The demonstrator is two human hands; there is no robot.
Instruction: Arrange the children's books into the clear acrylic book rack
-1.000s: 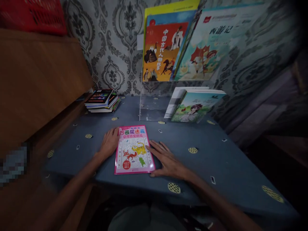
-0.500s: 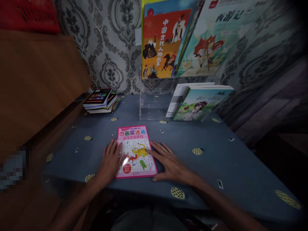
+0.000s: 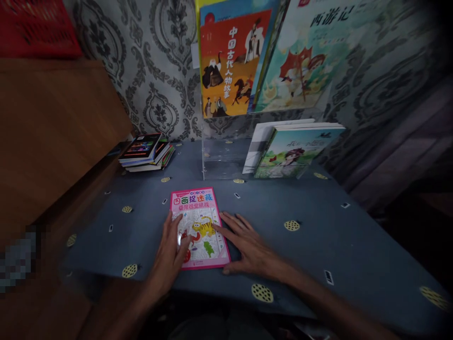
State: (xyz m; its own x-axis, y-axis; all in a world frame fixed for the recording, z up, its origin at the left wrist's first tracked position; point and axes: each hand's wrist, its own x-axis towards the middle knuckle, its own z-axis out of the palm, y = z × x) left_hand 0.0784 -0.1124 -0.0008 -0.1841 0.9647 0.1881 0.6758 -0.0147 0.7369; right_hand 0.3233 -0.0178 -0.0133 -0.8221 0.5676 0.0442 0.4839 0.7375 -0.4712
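A pink children's picture book [image 3: 201, 245], with a yellow tiger and a red fox on its cover, lies closed near the front edge of the table. My left hand [image 3: 170, 248] rests over the book's left edge, fingers apart, thumb and fingertips on the cover, hiding its lower left corner. At the right edge, my right hand [image 3: 246, 243] is spread with the index fingertip on the cover near the tiger. Its other fingers and thumb are beside the book, by the tablecloth.
A clear acrylic rack [image 3: 226, 163] behind holds an orange book [image 3: 235, 66], a teal book [image 3: 300, 66] and a green-and-blue book [image 3: 292, 153]. To the back left is a small stack of books [image 3: 145, 153]. A wooden cabinet [image 3: 56, 118] bearing a red basket [image 3: 38, 28] stands left.
My left hand has shifted right, farther onto the cover, and now hides its lower left corner. My right hand stays at the right edge. The camera view has shifted slightly.
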